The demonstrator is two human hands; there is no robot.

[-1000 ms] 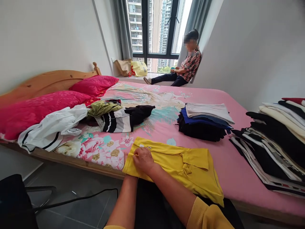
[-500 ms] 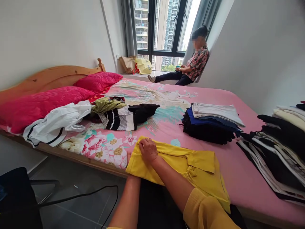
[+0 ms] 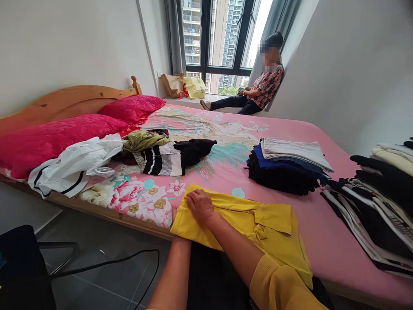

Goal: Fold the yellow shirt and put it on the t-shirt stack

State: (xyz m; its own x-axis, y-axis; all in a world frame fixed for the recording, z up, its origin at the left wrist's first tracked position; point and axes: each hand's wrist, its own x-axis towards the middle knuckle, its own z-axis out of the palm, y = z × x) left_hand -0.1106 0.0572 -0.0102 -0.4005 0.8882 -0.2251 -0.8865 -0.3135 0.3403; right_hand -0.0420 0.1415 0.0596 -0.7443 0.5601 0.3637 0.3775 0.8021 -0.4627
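A pair of yellow pants (image 3: 238, 215) lies across the bed's near edge, a flap of its cloth turned over toward the right. My right hand (image 3: 200, 205) rests on the pants' left end, its fingers curled down onto the cloth. Beneath that same end is my left hand (image 3: 174, 212); only a sliver of it shows past the edge, and the cloth hides its fingers. My left forearm comes up from below, while the right forearm, in a mustard sleeve, crosses over the pants.
Loose clothes (image 3: 164, 159) and a white garment (image 3: 77, 165) lie left, near red pillows (image 3: 132, 110). Folded stacks of dark clothes (image 3: 284, 172) and mixed clothes (image 3: 380, 211) stand right. A person (image 3: 264, 88) sits by the window. A black cable (image 3: 119, 260) crosses the floor beside a chair (image 3: 26, 262).
Both hands and the yellow pants stay almost where they were. The view has shifted very slightly.
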